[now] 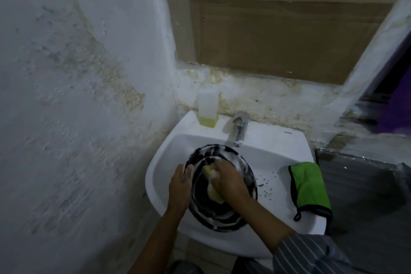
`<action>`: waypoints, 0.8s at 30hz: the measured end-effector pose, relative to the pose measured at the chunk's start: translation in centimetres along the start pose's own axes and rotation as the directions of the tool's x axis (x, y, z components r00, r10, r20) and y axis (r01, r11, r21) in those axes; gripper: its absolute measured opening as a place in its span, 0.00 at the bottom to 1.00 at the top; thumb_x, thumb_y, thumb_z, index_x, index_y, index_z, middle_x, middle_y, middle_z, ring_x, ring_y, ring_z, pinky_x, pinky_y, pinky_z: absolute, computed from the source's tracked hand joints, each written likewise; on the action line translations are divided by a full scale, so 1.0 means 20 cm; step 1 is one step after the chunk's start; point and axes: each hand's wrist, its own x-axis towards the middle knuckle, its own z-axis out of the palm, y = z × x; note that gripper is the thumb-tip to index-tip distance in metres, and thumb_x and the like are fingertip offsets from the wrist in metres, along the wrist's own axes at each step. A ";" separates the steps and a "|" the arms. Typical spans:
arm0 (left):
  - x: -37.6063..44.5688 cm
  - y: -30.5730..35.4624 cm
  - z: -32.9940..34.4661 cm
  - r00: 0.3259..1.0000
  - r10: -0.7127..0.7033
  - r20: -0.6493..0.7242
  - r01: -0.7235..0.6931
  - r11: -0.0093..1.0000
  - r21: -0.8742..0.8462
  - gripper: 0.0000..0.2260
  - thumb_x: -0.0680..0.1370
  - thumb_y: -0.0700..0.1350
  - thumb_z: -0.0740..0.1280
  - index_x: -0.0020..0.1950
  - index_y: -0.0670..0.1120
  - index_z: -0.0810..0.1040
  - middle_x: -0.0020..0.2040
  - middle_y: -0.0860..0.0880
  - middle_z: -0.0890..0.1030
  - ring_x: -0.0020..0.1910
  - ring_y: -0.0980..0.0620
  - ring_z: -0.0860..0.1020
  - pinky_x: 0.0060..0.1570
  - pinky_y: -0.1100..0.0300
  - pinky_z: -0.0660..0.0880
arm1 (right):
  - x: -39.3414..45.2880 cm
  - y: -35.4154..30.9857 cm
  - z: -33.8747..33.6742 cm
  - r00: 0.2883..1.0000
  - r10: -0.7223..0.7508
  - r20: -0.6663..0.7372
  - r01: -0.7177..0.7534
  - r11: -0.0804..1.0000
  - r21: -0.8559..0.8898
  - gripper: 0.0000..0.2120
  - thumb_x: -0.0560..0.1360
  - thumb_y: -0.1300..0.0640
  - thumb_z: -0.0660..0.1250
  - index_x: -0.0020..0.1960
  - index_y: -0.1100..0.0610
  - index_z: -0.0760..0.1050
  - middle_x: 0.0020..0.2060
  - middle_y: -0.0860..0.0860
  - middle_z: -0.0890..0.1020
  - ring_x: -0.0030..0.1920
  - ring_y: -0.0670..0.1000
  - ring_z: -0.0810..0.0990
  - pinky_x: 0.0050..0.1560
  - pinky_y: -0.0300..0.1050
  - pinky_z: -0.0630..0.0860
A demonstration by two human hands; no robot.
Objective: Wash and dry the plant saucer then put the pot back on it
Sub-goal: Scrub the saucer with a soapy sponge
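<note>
The left hand (180, 186) grips the soapy black saucer's (224, 218) rim. The right hand (229, 181) clutches a yellow sponge (213, 193) inside it. The white sink (266, 138) reads "TOTO".

Sink (262, 140), lower centre: smooth glossy white ceramic, with a polished chrome metal tap (239, 128) at its back edge; the saucer (222, 218) in the basin is dark, wet-glossy, likely plastic, streaked with white foam, and the yellow sponge (213, 191) pressed on it looks soft and porous. Wall (77, 95) across the left and behind the sink: rough, matt, flaking whitish plaster with yellow-brown stains, below a matt brown wooden panel (278, 29) at upper right. Bottle (208, 104) at the sink's back left: translucent cloudy plastic; cloth (309, 187) on the right rim: green, fuzzy, matt, with black stitched edging.
</note>
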 end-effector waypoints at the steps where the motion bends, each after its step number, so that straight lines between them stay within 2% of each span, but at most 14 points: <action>1: 0.01 0.00 0.00 1.000 0.005 -0.027 -0.005 1.000 -0.005 0.07 0.81 0.50 0.57 0.46 0.58 0.73 0.45 0.56 0.77 0.43 0.59 0.76 0.48 0.59 0.72 | -0.03 -0.04 0.02 0.996 -0.079 0.041 0.078 0.997 0.018 0.18 0.78 0.58 0.61 0.67 0.58 0.69 0.64 0.57 0.73 0.64 0.56 0.72 0.61 0.45 0.67; 3: 0.04 0.00 -0.01 0.997 0.012 -0.078 -0.014 0.999 -0.029 0.08 0.81 0.48 0.56 0.46 0.54 0.73 0.44 0.54 0.77 0.43 0.57 0.76 0.49 0.57 0.73 | -0.10 -0.08 0.07 0.962 -0.241 0.131 0.243 0.970 -0.001 0.17 0.77 0.59 0.61 0.65 0.58 0.69 0.61 0.58 0.73 0.60 0.58 0.73 0.56 0.45 0.68; 5: 0.04 -0.01 -0.03 0.993 0.001 -0.114 -0.005 0.999 -0.038 0.10 0.82 0.47 0.56 0.42 0.56 0.70 0.40 0.57 0.75 0.40 0.60 0.75 0.47 0.58 0.72 | -0.13 -0.04 0.05 0.942 -0.254 0.220 0.279 0.956 -0.088 0.19 0.75 0.60 0.62 0.66 0.57 0.69 0.61 0.58 0.72 0.60 0.58 0.73 0.56 0.46 0.70; 8: 0.04 -0.03 -0.04 0.990 -0.042 -0.133 0.039 0.999 -0.028 0.10 0.82 0.47 0.56 0.40 0.57 0.67 0.39 0.61 0.71 0.39 0.62 0.71 0.48 0.60 0.68 | -0.10 0.12 -0.05 0.970 -0.124 0.207 0.161 0.971 -0.176 0.17 0.74 0.61 0.61 0.62 0.59 0.71 0.61 0.58 0.73 0.60 0.57 0.74 0.54 0.45 0.71; 11: 0.03 -0.06 -0.02 0.989 -0.060 -0.132 0.059 0.998 -0.010 0.11 0.82 0.48 0.56 0.39 0.57 0.68 0.39 0.60 0.71 0.38 0.61 0.72 0.47 0.60 0.68 | -0.07 0.22 -0.12 0.998 0.010 0.062 0.002 0.982 -0.187 0.12 0.75 0.59 0.61 0.58 0.60 0.72 0.58 0.59 0.76 0.57 0.57 0.76 0.51 0.45 0.71; 14: 0.04 -0.08 0.04 0.990 -0.070 -0.119 0.070 0.998 -0.004 0.14 0.81 0.48 0.55 0.44 0.42 0.74 0.39 0.52 0.76 0.38 0.53 0.75 0.39 0.59 0.71 | -0.10 0.11 -0.01 1.000 -0.016 0.003 0.016 0.993 -0.115 0.13 0.77 0.53 0.61 0.59 0.58 0.72 0.59 0.57 0.75 0.56 0.58 0.76 0.51 0.46 0.71; 15: 0.04 -0.08 0.05 0.990 -0.085 -0.109 0.083 0.996 -0.019 0.14 0.81 0.48 0.55 0.46 0.41 0.74 0.40 0.51 0.77 0.39 0.53 0.75 0.40 0.59 0.72 | -0.11 0.05 0.05 0.998 -0.062 0.027 0.064 0.993 -0.099 0.15 0.77 0.51 0.61 0.60 0.57 0.72 0.60 0.56 0.74 0.57 0.58 0.75 0.52 0.46 0.72; 17: 0.05 -0.10 0.08 0.988 -0.128 -0.089 0.122 0.990 -0.068 0.11 0.82 0.48 0.56 0.50 0.44 0.74 0.47 0.50 0.77 0.45 0.52 0.76 0.50 0.58 0.72 | -0.15 -0.02 0.16 0.982 -0.146 0.117 0.160 0.980 -0.117 0.18 0.76 0.49 0.61 0.63 0.55 0.69 0.61 0.56 0.71 0.58 0.58 0.73 0.52 0.47 0.72; 20: 0.04 -0.16 0.08 0.978 -0.187 -0.092 0.174 0.976 -0.130 0.13 0.82 0.47 0.55 0.55 0.41 0.75 0.53 0.44 0.78 0.52 0.45 0.76 0.59 0.51 0.73 | -0.14 0.02 0.13 0.992 -0.090 0.091 0.109 0.968 -0.224 0.20 0.75 0.47 0.61 0.66 0.51 0.67 0.62 0.55 0.69 0.61 0.57 0.70 0.50 0.48 0.74; 22: 0.04 -0.19 0.07 0.973 -0.208 -0.100 0.197 0.974 -0.109 0.12 0.82 0.47 0.55 0.52 0.42 0.75 0.52 0.43 0.78 0.52 0.44 0.76 0.59 0.49 0.74 | -0.12 0.12 0.05 0.999 0.019 0.045 -0.006 0.961 -0.276 0.20 0.76 0.47 0.61 0.67 0.50 0.66 0.64 0.56 0.68 0.62 0.58 0.71 0.50 0.48 0.75; 24: 0.05 -0.19 0.08 0.971 -0.222 -0.090 0.216 0.974 -0.067 0.11 0.82 0.48 0.56 0.43 0.48 0.73 0.47 0.47 0.77 0.49 0.46 0.75 0.53 0.53 0.72 | -0.10 0.21 -0.04 0.996 0.091 0.021 -0.084 0.966 -0.243 0.20 0.76 0.48 0.61 0.67 0.51 0.68 0.65 0.57 0.69 0.62 0.58 0.71 0.53 0.47 0.74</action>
